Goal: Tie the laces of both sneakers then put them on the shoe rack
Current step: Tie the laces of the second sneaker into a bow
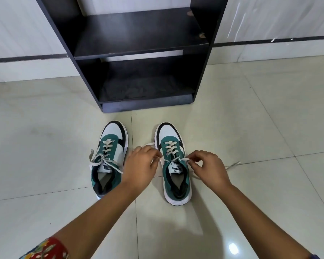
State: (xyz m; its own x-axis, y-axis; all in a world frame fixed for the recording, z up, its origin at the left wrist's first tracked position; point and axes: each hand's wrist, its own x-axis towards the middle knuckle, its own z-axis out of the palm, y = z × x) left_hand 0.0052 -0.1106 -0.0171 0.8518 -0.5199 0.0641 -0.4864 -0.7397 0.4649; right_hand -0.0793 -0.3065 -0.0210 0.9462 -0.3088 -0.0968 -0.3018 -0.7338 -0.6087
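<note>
Head view: at 9 o'clock the left sneaker [108, 157] sits with its bow tied. The left hand [141, 163] pinches one lace end [148, 144] of the right sneaker [174, 165]; the right hand [207, 166] pinches the other lace end [184, 159], both drawn apart, probably for knotting. The empty shoe rack [138, 43] waits at 12 o'clock.

The shoe rack [138, 53] is cut off by the top edge, so its upper shelves cannot be seen. The left hand [140, 163] covers part of the right sneaker's [174, 165] left lace, and the left forearm hides the left sneaker's [108, 161] heel corner. A patterned sleeve [47, 249] runs off the bottom edge.
</note>
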